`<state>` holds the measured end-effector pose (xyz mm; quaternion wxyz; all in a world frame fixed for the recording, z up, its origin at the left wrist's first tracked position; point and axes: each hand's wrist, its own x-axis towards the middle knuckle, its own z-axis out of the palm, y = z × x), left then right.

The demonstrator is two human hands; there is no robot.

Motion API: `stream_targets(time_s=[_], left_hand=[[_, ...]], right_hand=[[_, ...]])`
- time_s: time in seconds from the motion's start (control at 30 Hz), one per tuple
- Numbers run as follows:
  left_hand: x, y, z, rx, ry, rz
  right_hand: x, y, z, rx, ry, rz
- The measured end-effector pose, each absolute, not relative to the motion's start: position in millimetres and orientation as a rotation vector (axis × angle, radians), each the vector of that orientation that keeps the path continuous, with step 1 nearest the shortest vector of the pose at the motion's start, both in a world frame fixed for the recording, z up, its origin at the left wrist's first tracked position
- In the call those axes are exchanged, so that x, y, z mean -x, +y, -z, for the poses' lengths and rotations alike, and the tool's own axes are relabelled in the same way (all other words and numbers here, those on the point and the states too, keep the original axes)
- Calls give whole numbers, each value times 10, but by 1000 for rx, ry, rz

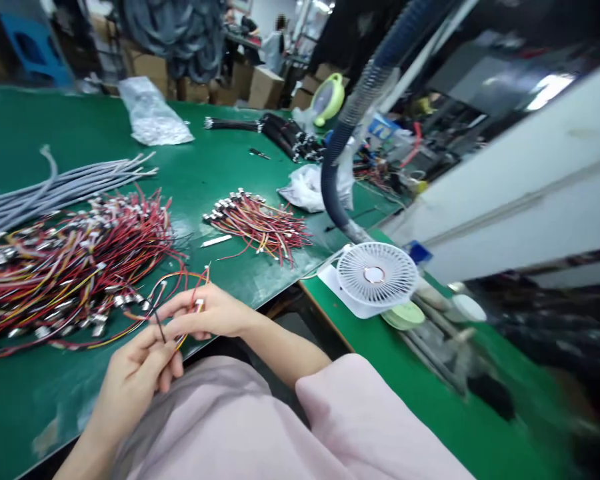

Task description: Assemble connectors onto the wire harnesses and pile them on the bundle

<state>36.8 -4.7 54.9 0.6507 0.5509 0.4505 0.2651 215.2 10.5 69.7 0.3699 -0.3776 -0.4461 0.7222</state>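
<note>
My left hand (137, 373) is closed at the table's front edge. Between its thumb and fingertips it pinches a thin black strip (159, 325), perhaps a tube. My right hand (217, 313) is closed beside it, fingers curled around a few red and yellow wires; a small white connector (199, 305) shows at the fingers. The fingertips of both hands are close together and partly hide the wires. Left of my hands lies a large heap of wire harnesses (90, 260), red, yellow and black, with white and metal connectors. A smaller bundle of similar harnesses (265, 223) lies beyond my right hand.
Grey cables (70, 187) lie at the left on the green table (190, 160). Farther back are a plastic bag (153, 110) and black sleeved cables (285, 133). A white fan (377, 273) and a ribbed dark hose (337, 160) stand at the right. A person (275, 50) is in the background.
</note>
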Motion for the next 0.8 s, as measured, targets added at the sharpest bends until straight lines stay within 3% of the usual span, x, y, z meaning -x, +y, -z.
stream_targets(time_s=[0.3, 0.6, 0.8], left_hand=[[-450, -137, -630, -1280, 1012, -531], [-284, -52, -539, -1283, 785, -328], [-143, -52, -342, -1126, 848, -417]], right_hand=[[-2232, 69, -679, 845, -1107, -1954], [-2512, -157, -786, 855, -757, -1433], [-2948, -194, -596, 1142, -988, -1183]])
